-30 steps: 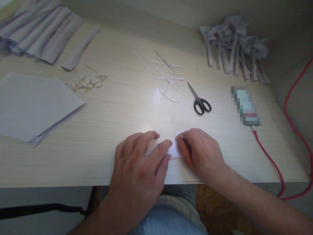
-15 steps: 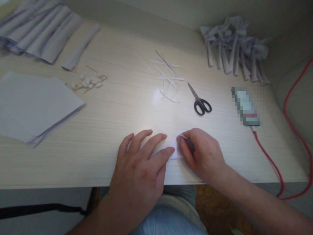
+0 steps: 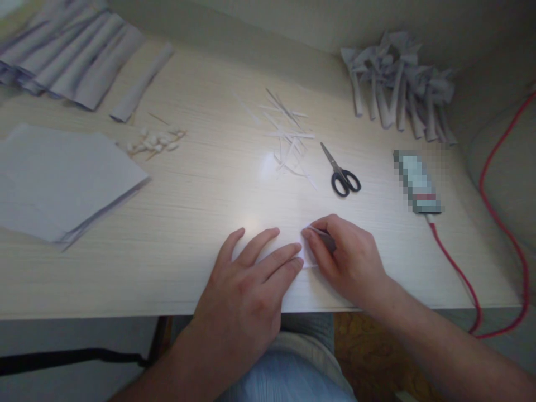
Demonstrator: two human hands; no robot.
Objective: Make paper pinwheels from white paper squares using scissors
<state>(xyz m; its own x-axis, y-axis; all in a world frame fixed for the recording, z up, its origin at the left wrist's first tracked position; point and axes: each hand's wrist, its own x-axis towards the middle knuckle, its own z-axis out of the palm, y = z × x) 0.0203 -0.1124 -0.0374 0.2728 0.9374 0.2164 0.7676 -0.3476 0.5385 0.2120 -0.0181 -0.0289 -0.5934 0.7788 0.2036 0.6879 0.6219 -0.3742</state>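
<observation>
Now the spread left hand [image 3: 249, 287] has slid rightward, seemingly steadying the paper [image 3: 309, 258]. The right hand [image 3: 352, 251] pinches it, nearer than the scissors [image 3: 340, 175].

White paper piece [image 3: 309, 258]: partly hidden, lying on the table [image 3: 188, 206] near the front edge. Visible lower edge: roughly parallel to that edge. Right portion: curled upward.

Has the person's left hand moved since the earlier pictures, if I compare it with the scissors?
Yes. Judged against the scissors, which lie in place, the left hand has shifted a little rightward, toward the right hand.
</observation>
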